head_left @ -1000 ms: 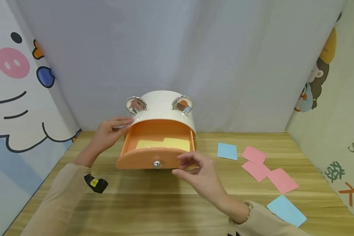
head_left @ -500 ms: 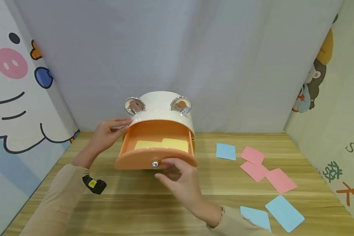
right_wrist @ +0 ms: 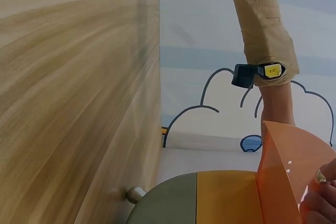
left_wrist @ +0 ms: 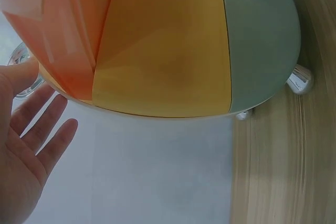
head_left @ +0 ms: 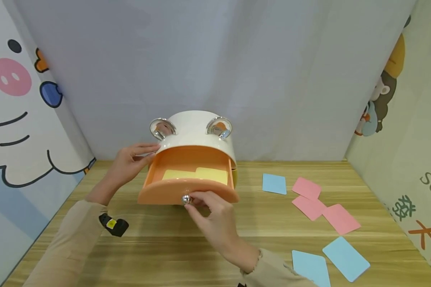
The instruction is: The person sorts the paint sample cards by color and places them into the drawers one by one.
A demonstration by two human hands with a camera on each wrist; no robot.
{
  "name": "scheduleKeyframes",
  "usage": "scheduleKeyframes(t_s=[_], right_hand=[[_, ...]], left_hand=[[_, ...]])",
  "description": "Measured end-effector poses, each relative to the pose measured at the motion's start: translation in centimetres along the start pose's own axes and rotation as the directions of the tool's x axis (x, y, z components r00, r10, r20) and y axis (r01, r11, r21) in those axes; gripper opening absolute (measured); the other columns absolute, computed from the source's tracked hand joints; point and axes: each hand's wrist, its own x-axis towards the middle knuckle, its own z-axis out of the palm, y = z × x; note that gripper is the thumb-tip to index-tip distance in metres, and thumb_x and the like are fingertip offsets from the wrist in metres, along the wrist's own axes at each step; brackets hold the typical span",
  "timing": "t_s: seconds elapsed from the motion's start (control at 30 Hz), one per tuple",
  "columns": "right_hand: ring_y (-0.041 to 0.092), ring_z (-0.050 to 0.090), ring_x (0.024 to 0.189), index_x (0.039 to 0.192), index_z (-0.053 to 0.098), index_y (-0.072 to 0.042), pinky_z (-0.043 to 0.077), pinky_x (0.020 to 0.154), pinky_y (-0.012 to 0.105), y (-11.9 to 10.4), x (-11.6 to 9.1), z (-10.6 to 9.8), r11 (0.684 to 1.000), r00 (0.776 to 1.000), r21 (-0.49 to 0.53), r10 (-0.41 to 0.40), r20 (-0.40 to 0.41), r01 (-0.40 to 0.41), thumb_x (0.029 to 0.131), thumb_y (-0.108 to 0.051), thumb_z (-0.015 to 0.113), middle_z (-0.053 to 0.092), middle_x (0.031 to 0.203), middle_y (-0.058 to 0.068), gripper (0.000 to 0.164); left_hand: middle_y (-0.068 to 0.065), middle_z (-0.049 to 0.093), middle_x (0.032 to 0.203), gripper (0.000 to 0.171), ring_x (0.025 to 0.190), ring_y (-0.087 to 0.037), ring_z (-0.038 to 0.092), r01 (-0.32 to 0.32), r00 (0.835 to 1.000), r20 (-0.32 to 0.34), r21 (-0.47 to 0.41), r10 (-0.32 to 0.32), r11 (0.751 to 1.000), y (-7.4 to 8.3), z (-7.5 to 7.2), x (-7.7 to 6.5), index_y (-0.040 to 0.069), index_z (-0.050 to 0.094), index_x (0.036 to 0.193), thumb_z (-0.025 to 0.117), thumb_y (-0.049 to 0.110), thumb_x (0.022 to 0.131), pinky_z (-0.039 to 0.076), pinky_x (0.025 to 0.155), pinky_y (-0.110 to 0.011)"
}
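Observation:
A small white cabinet [head_left: 192, 129] with two silver ring-shaped ears stands on the wooden table. Its orange top drawer [head_left: 158, 194] is pulled out, and yellow cards [head_left: 212, 174] lie inside. My left hand [head_left: 131, 163] rests against the cabinet's left side with fingers extended. At the drawer front, thumb and forefinger of my right hand [head_left: 217, 221] pinch the round silver knob [head_left: 186, 199]. The left wrist view shows a yellow drawer [left_wrist: 168, 51] and a green drawer [left_wrist: 262, 40] beneath the orange one, both pushed in. Only part of the right hand [right_wrist: 321, 203] appears in its wrist view.
Right of the cabinet lie several loose cards: a blue card [head_left: 274, 184] at the back, pink cards [head_left: 341, 219] in a row, and more blue cards [head_left: 346, 259] nearer. A grey curtain [head_left: 273, 79] hangs behind; printed panels [head_left: 14, 135] flank the table.
My right hand has moved left along the drawer front from its right end to the knob, and now pinches it. The left hand and drawer look about the same.

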Motion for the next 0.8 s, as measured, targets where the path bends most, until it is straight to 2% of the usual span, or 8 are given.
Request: scheduleKeyframes(t_s=[0.23, 0.43, 0.67, 0.8], right_hand=[[0.009, 0.06, 0.071, 0.088, 0.067, -0.003, 0.052, 0.065, 0.014, 0.3, 0.7, 0.0, 1.0, 1.0, 0.011, 0.008, -0.027, -0.008, 0.074, -0.006, 0.074, 0.065, 0.078, 0.003, 0.016], [0.009, 0.06, 0.069, 0.088, 0.068, -0.004, 0.052, 0.063, 0.015, 0.9, 1.5, 0.3, 0.999, 0.999, -0.034, 0.002, -0.036, -0.004, 0.075, -0.01, 0.074, 0.065, 0.077, 0.002, 0.015], [0.009, 0.06, 0.069, 0.088, 0.068, -0.005, 0.054, 0.061, 0.022, 2.2, 3.0, 0.8, 0.996, 0.998, -0.073, 0.045, -0.035, -0.047, 0.079, -0.013, 0.072, 0.065, 0.077, 0.001, 0.013], [0.01, 0.06, 0.068, 0.089, 0.068, -0.005, 0.054, 0.061, 0.023, 2.9, 3.9, 1.1, 0.994, 0.998, -0.085, 0.062, -0.025, -0.064, 0.08, -0.014, 0.071, 0.065, 0.077, 0.002, 0.013]], left_hand=[[-0.019, 0.057, 0.119, 0.028, 0.108, -0.03, 0.052, 0.017, 1.0, 0.008, -0.024, -0.016, 1.0, 0.3, -0.2, -0.1, -0.002, 0.061, 0.115, 0.058, 0.003, 0.088, 0.046, 0.074, -0.004], [-0.02, 0.057, 0.118, 0.028, 0.107, -0.028, 0.053, 0.002, 1.0, 0.018, -0.025, -0.001, 1.0, 0.2, -0.4, 0.0, -0.003, 0.061, 0.115, 0.058, 0.002, 0.087, 0.047, 0.074, -0.005], [-0.02, 0.056, 0.119, 0.028, 0.106, -0.032, 0.053, 0.01, 0.998, 0.061, -0.039, -0.008, 0.999, 0.3, -0.6, 0.1, -0.003, 0.061, 0.115, 0.057, 0.003, 0.088, 0.049, 0.074, -0.008], [-0.019, 0.056, 0.119, 0.028, 0.107, -0.031, 0.053, 0.014, 0.997, 0.072, -0.024, -0.013, 1.0, 0.5, -0.6, 0.2, -0.002, 0.061, 0.116, 0.057, 0.004, 0.088, 0.048, 0.074, -0.007]])
